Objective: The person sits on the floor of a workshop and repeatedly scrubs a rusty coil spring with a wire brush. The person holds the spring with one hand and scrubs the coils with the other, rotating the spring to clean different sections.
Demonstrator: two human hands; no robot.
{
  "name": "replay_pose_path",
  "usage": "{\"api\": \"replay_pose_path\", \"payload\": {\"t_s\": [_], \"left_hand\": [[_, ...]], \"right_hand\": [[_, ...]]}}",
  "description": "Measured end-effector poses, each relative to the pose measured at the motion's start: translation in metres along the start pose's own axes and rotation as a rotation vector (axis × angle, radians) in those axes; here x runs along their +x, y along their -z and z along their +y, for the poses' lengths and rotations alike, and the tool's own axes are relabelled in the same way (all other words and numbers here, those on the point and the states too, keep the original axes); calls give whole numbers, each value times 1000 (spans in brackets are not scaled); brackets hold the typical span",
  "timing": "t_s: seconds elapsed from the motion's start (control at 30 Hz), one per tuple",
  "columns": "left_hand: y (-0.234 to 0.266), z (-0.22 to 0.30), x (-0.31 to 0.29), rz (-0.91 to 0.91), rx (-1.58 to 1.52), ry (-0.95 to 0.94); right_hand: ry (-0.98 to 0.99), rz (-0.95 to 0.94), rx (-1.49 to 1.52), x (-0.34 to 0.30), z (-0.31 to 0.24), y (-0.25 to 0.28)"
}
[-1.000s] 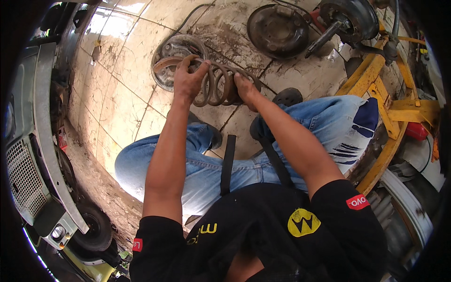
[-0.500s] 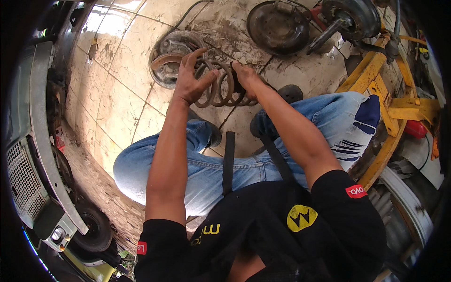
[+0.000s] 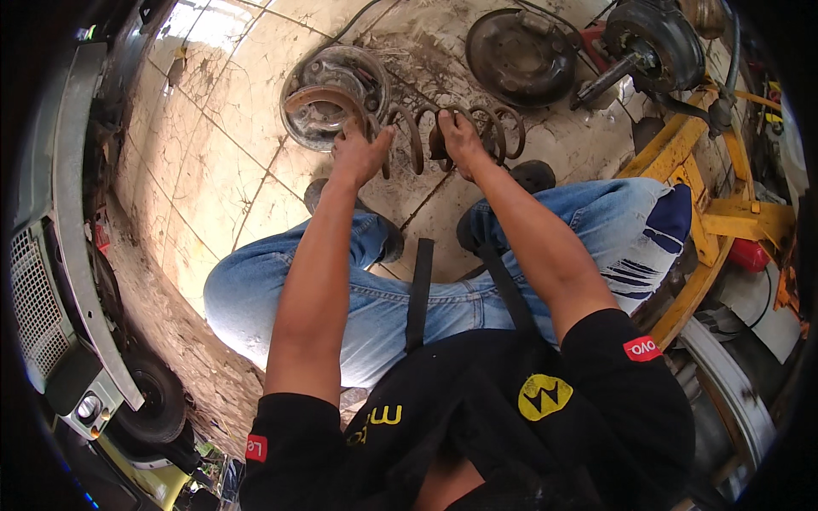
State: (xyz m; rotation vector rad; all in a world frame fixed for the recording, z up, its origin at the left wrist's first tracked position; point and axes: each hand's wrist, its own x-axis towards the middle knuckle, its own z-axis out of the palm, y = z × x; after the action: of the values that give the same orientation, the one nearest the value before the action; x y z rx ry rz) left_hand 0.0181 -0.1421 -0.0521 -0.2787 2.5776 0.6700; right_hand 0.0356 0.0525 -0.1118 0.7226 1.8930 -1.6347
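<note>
A rusty coil spring (image 3: 416, 146) lies crosswise in front of me, its turns running from left to right. My left hand (image 3: 360, 155) is closed round its left end, close to the lower edge of a round metal brake backing plate (image 3: 298, 128). A curved brown brake shoe (image 3: 319, 94) rests over that plate. My right hand (image 3: 464, 145) grips the spring near its middle, with several coils sticking out to its right. Something dark (image 3: 437, 143) sits beside the right fingers within the coils; its kind is unclear.
A second dark round plate (image 3: 520, 60) lies on the tiled floor (image 3: 226, 136) at the far right. Beyond it is a hub with a shaft (image 3: 652, 51). A yellow metal frame (image 3: 694, 204) stands on the right. Vehicle parts, with a grey bumper (image 3: 72, 196), line the left.
The spring has swung from an end-on slant to a sideways stretch, and coils now show right of my right hand. My left hand has moved down and right, its fingers now curled.
</note>
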Motion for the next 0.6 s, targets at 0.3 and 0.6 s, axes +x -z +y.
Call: {"api": "replay_pose_path", "payload": {"t_s": [0.3,0.6], "left_hand": [[-82,-40,28,-134,-365,132],[-102,-35,56,-13,-653,277]], "right_hand": [[87,68,-551,5,11,5],[117,494,-742,-15,-19,95]]}}
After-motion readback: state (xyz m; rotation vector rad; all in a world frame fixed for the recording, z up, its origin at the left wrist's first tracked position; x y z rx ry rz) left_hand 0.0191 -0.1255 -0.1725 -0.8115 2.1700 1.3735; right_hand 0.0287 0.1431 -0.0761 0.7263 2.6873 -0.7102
